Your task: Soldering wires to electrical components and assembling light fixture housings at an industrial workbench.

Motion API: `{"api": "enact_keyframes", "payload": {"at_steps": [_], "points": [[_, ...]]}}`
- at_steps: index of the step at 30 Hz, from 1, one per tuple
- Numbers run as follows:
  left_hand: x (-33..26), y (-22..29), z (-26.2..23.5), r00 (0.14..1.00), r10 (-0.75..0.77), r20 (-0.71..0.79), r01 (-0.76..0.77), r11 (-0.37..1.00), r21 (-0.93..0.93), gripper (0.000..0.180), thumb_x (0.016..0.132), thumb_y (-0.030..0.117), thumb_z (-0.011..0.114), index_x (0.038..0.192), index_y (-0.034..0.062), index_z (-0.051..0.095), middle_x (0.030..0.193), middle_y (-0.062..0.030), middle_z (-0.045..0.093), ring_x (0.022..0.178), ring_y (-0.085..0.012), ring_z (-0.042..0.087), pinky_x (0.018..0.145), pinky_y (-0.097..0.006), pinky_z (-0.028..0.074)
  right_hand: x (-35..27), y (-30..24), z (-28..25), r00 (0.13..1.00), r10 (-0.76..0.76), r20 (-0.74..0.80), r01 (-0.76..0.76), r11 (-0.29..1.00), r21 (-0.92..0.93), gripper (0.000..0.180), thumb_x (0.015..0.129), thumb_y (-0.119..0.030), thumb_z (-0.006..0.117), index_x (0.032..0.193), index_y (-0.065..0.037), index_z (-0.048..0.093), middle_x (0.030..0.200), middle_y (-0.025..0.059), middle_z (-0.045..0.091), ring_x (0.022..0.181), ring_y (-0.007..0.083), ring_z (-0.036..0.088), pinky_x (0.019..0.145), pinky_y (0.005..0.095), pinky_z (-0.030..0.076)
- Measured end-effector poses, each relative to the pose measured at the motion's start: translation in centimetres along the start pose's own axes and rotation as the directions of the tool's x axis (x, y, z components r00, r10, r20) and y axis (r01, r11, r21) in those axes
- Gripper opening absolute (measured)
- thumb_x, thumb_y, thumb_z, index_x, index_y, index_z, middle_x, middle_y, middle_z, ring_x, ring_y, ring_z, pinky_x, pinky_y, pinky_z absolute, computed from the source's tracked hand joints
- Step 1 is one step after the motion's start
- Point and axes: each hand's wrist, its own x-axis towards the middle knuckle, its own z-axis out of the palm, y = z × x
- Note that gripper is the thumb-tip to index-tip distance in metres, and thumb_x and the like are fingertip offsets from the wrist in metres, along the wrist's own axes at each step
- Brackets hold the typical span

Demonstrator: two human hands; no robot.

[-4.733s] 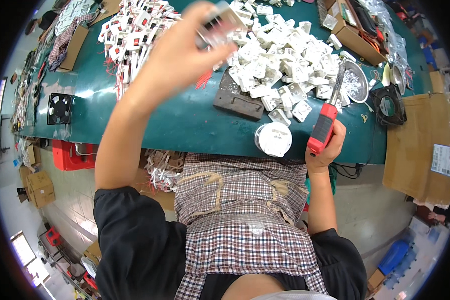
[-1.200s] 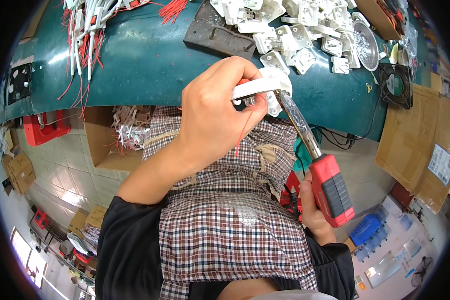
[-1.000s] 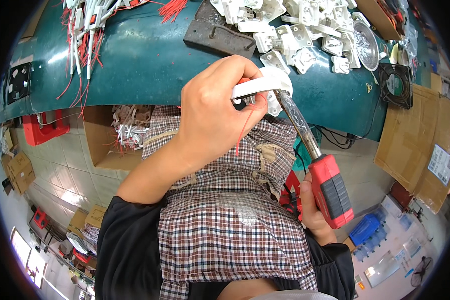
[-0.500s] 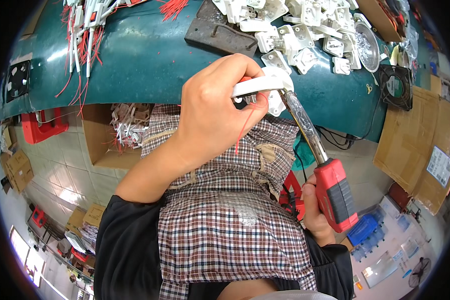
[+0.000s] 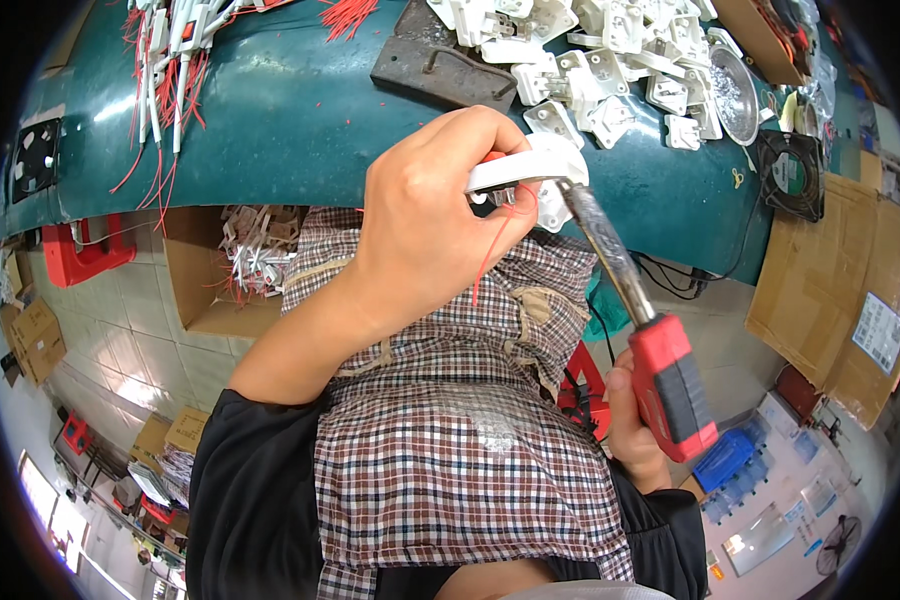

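Observation:
My left hand (image 5: pixel 432 215) is raised in front of my chest and grips a small white plastic socket part (image 5: pixel 526 169) with thin red wires hanging from it. My right hand (image 5: pixel 632 425) is low at my right side, closed around the red and black handle of a screwdriver (image 5: pixel 642 330). Its metal shaft slants up to the left, and the tip meets the underside of the white part. My fingers hide most of that part.
A teal workbench (image 5: pixel 300 110) runs along the top, with a pile of white socket parts (image 5: pixel 610 50), a bundle of white pieces with red wires (image 5: pixel 170 60), a dark metal plate (image 5: pixel 440 60), a round metal dish (image 5: pixel 735 85) and a small black fan (image 5: pixel 790 175). Cardboard boxes (image 5: pixel 840 280) stand to the right.
Since the oldest frame my left hand brought a white part down from the bench to my chest, and the screwdriver came off the bench edge up to it. Over the last second, hardly any motion.

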Motion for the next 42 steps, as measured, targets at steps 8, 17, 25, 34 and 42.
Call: {"api": "enact_keyframes", "payload": {"at_steps": [8,17,25,34,42], "points": [[0.0,0.1,-0.2,1.000,0.015,0.005,-0.015,1.000,0.013,0.019,0.077,0.001,0.082,0.088,0.0011,0.066,0.080,-0.0059,0.069,0.070,-0.0124,0.065,0.064,-0.026,0.052,1.1,-0.3,0.1,1.000,-0.004,-0.026,0.011,0.959,0.282,0.013,0.098,-0.007,0.057,0.105,0.000,0.049,0.089,0.0095,0.053,0.063,0.0115,0.051,0.055,0.0248,0.044],[0.1,0.3,-0.4,0.999,-0.024,0.031,0.023,1.000,0.016,0.019,0.079,0.003,0.082,0.090,0.0008,0.066,0.081,-0.0062,0.068,0.071,-0.0128,0.064,0.065,-0.027,0.051,8.9,-0.1,4.6,0.930,-0.335,-0.151,0.315,0.938,-0.142,0.065,0.078,-0.005,0.087,0.128,-0.003,0.046,0.106,0.0085,0.063,0.096,0.0177,0.060,0.082,0.0306,0.047],[0.7,1.4,-1.4,0.985,-0.071,0.156,0.068,0.997,0.024,0.034,0.075,-0.002,0.074,0.107,0.0012,0.063,0.105,-0.0108,0.064,0.093,-0.0205,0.064,0.081,-0.032,0.052,10.9,0.2,8.8,0.843,-0.390,-0.370,0.443,0.894,0.067,0.070,0.071,-0.002,0.091,0.126,-0.003,0.047,0.123,0.0121,0.056,0.117,0.0284,0.062,0.096,0.0382,0.047],[0.9,0.8,-1.9,0.983,0.111,0.145,-0.127,0.986,0.109,0.058,0.077,-0.007,0.057,0.134,0.0027,0.052,0.131,-0.0206,0.047,0.114,-0.0398,0.057,0.097,-0.046,0.049,8.8,-1.2,7.5,0.931,-0.220,-0.290,0.274,0.949,0.157,0.087,0.073,-0.013,0.094,0.135,-0.002,0.034,0.115,0.0104,0.057,0.094,0.0185,0.063,0.080,0.0316,0.052],[0.7,2.5,-1.1,0.980,0.150,0.128,-0.176,0.958,0.226,0.064,0.077,-0.012,0.057,0.139,0.0048,0.053,0.135,-0.0200,0.047,0.108,-0.0370,0.061,0.087,-0.044,0.054,10.0,-5.1,6.4,0.933,-0.290,-0.211,0.352,0.857,0.377,0.076,0.078,0.003,0.086,0.133,-0.007,0.036,0.116,0.0089,0.055,0.104,0.0169,0.065,0.084,0.0287,0.057]]}}
